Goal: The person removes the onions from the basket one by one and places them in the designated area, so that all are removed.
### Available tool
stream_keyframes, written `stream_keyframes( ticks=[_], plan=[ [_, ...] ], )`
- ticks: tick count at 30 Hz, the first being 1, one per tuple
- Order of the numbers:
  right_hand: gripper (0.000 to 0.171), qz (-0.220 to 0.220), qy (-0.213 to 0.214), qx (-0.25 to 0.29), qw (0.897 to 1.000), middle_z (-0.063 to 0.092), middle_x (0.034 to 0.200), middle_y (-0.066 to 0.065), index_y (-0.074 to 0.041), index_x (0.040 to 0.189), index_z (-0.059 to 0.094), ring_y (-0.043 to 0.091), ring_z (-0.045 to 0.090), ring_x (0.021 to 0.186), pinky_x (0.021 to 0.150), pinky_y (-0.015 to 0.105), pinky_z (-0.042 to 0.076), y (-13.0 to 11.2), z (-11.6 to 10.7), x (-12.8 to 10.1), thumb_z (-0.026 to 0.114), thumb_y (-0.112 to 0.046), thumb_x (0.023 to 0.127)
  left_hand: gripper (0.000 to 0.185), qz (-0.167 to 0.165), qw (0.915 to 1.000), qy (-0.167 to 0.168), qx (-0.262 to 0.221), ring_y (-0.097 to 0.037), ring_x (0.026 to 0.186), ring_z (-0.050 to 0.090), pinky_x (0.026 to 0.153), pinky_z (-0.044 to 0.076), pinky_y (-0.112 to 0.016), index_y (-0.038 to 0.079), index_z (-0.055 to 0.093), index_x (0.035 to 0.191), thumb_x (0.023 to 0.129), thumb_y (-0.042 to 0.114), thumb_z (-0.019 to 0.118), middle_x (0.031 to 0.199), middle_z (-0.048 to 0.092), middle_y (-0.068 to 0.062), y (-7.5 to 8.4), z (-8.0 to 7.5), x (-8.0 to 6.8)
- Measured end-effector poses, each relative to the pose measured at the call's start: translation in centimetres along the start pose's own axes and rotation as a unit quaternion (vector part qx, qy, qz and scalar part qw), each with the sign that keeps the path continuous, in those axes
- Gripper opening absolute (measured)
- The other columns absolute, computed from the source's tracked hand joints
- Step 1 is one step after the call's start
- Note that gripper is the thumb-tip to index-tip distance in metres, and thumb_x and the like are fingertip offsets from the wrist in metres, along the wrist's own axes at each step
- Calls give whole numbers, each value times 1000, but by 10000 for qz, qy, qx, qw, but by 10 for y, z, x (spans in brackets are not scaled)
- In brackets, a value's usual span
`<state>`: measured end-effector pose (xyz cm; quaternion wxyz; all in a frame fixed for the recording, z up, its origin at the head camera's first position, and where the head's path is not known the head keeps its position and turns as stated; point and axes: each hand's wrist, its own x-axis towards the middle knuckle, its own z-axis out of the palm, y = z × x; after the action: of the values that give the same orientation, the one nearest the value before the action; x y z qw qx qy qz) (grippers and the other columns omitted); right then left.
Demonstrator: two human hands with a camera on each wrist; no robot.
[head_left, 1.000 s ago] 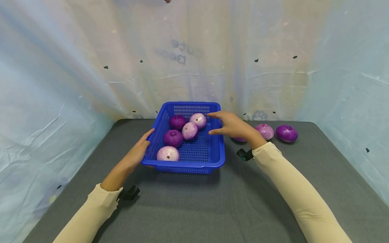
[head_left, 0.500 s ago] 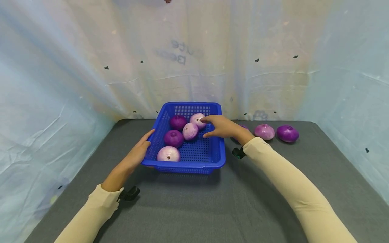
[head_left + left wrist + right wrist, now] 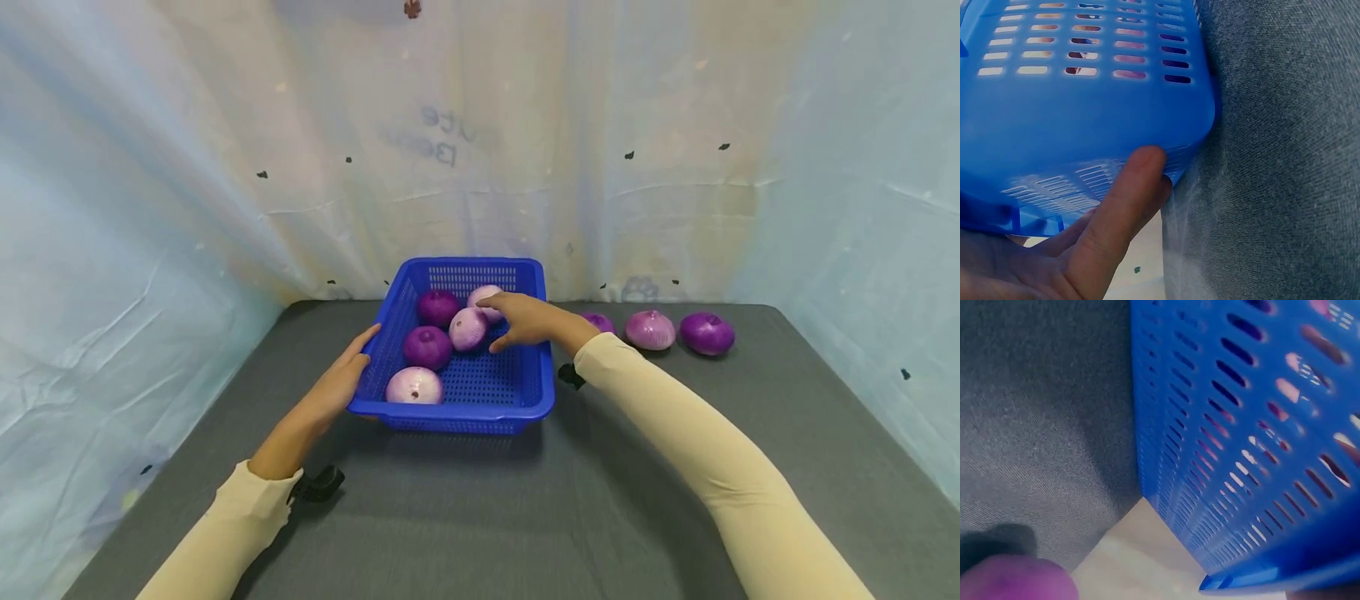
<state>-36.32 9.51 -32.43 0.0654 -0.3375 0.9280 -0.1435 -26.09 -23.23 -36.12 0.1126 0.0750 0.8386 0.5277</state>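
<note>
Reaching hand: the right hand [image 3: 528, 321] is stretched over the right wall of the blue perforated plastic basket [image 3: 534, 392], fingers extended forward and loosely spread, thumb hanging below them, nothing clasped in it.
Right hand contact: its fingertips [image 3: 491, 300] lie on or just over the pale pink onion at the basket's back right [image 3: 482, 296]; whether they press it cannot be told.
Steadying hand: the left hand [image 3: 335, 387] rests flat against the outside of the basket's left wall, near the front left corner, fingers straight. The left wrist view shows the thumb [image 3: 1124, 200] laid against the rounded corner of the basket [image 3: 1085, 112], with nothing gripped.
Basket position: it stands on the dark grey cloth-covered table [image 3: 465, 508], in the middle, towards the back.
Basket contents: five onions. Besides the back right one, a light pink onion in the middle [image 3: 468, 329] sits just beside the right hand's thumb, a dark purple onion at the back [image 3: 438, 307], a dark purple onion at the left [image 3: 427, 347], and a pale pink onion at the front left [image 3: 414, 387].
Outside the basket: three onions lie in a row on the table to its right, a small purple onion partly hidden behind the right forearm [image 3: 598, 322], a pink onion [image 3: 650, 330], and a dark purple onion farthest right [image 3: 707, 333].
Right wrist view: the basket's slotted wall [image 3: 1241, 456] fills the frame, with grey cloth [image 3: 1041, 425] beside it.
Sleeves: both arms wear cream long sleeves [image 3: 675, 442].
Surround: a pale, wrinkled plastic sheet [image 3: 150, 167] walls the table on three sides.
</note>
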Motion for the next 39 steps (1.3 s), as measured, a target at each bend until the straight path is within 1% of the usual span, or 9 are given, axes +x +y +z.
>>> stream_keyframes(
  ticks=[4,10,12,19,22,28,31,35,39],
  plan=[
    [91,-3,-53,-537,9985,33,162,11,-12,155,34,31,34,148,120,49,30,-4,5,2,82,-35,81,55,37,10000,-4,52,-54,139,33,91,52,-60,41,6,159,108,25,17,167,6,-16,-1,2,1],
    [95,-38,-116,-939,9955,39,159,6,-18,156,31,32,43,143,117,48,35,-6,7,4,83,-39,79,55,18,9999,15,-99,-57,138,33,79,58,-55,41,7,159,107,25,18,167,5,-16,0,1,2],
    [94,-62,-136,-933,9955,43,156,7,-18,155,33,33,46,141,116,48,36,-6,8,4,83,-41,79,55,-11,9999,19,-105,-56,137,34,76,59,-54,41,7,159,107,25,18,167,6,-16,0,1,2],
    [92,-90,-153,-771,9969,43,146,8,-18,154,36,28,53,129,108,47,45,-5,7,4,82,-42,79,55,112,9999,-2,50,-52,140,34,102,42,-66,39,6,160,108,25,18,167,8,-15,-2,2,3],
    [88,-83,-189,-574,9981,43,144,9,-17,152,40,27,53,127,107,47,45,-5,6,4,82,-42,80,55,103,9999,0,40,-53,140,33,102,42,-68,39,6,159,108,25,18,167,7,-15,-2,2,2],
    [70,-245,-207,-172,9993,57,140,12,-10,139,47,27,54,132,113,44,41,-7,3,4,79,-38,84,55,138,9999,18,96,-54,140,34,102,42,-68,39,5,160,108,26,18,167,7,-16,-2,1,1],
    [69,-283,-235,-100,9993,60,138,11,-10,141,45,26,56,131,112,43,41,-7,3,5,77,-37,86,55,87,9999,32,126,-54,139,34,100,43,-68,40,5,159,108,26,18,167,7,-16,-2,1,1],
    [75,-356,-253,-265,9987,58,142,11,-9,147,44,26,53,134,114,45,39,-6,3,6,77,-37,86,55,79,9998,28,170,-54,141,31,104,36,-71,40,4,159,108,27,18,168,6,-15,-1,1,1],
    [69,-618,-214,-571,9962,55,142,9,-13,142,53,26,52,133,114,43,39,-6,6,5,79,-37,83,55,102,9998,27,167,-54,142,31,105,34,-72,40,4,159,108,26,18,168,6,-15,-1,1,1]
  ],
)
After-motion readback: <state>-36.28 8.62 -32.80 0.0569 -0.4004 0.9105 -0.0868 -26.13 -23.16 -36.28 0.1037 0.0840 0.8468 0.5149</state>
